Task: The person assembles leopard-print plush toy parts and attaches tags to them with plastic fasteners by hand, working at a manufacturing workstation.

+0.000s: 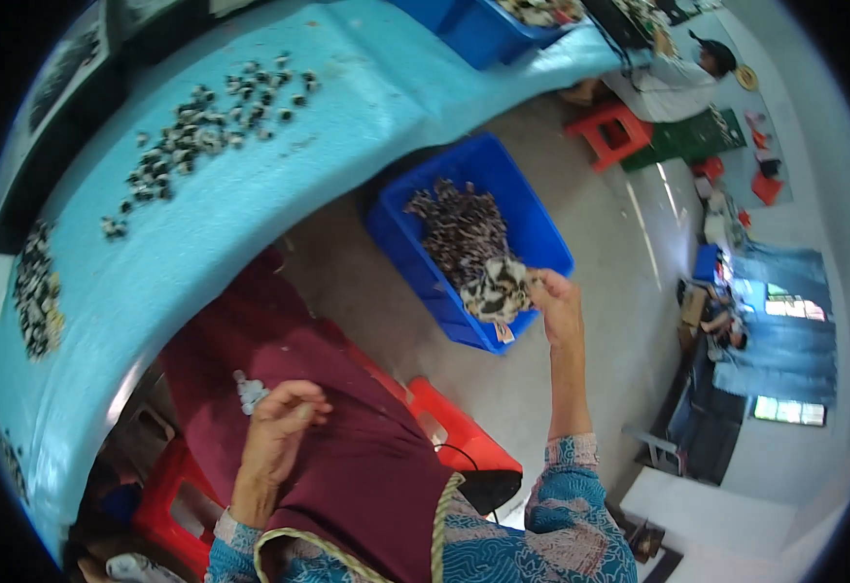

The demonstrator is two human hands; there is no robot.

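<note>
The right arm [567,384] is stretched forward, its forearm almost straight. The right hand [559,296] is turned to the left, and its fingers [539,276] are pinched together. The left arm [254,484] is nearer to the body. The left hand [284,410] points inward, with its fingers loosely curled.

Small hand-work workshop, as I read it through the head view. Signs I note: long turquoise-covered worktable [366,87] strewn with small black-and-white pieces [196,131]; blue bin [520,189] heaped with mottled bits; second blue tub [468,44] beyond; red plastic stool [592,124]; seated co-worker [673,85]; maroon apron [332,418]. Blue curtains [775,360] look homelier.
</note>
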